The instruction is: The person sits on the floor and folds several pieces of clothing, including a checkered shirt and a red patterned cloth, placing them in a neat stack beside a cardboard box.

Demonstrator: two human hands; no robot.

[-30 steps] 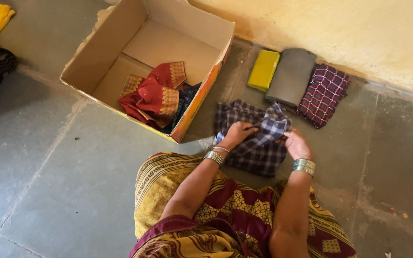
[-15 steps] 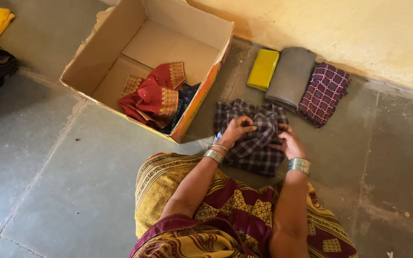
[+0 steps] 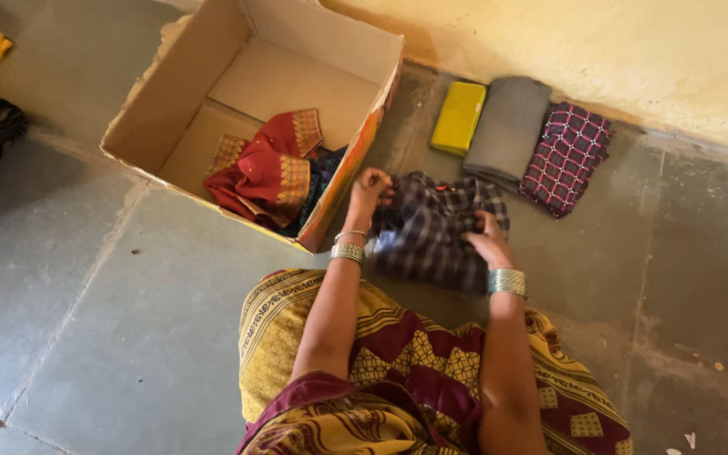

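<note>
Checked dark cloth [image 3: 431, 232] between left hand [image 3: 370, 190] and right hand [image 3: 487, 242], both gripping.

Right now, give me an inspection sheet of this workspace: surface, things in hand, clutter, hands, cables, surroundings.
Surface: grey stone floor, tiled, with small bits of debris at the right.
Things in hand: dark checked cloth, bunched on the floor in front of the person's lap.
Clutter: open cardboard box holding a red cloth with gold border; along the wall a yellow folded cloth, a grey folded cloth and a maroon checked cloth, side by side.
Hands: left hand grips the checked cloth's left edge; right hand presses on its right side. Bangles on both wrists.
Cables: nothing seen.
Surroundings: yellow wall behind; yellow and dark fabric at the far left edge.
</note>
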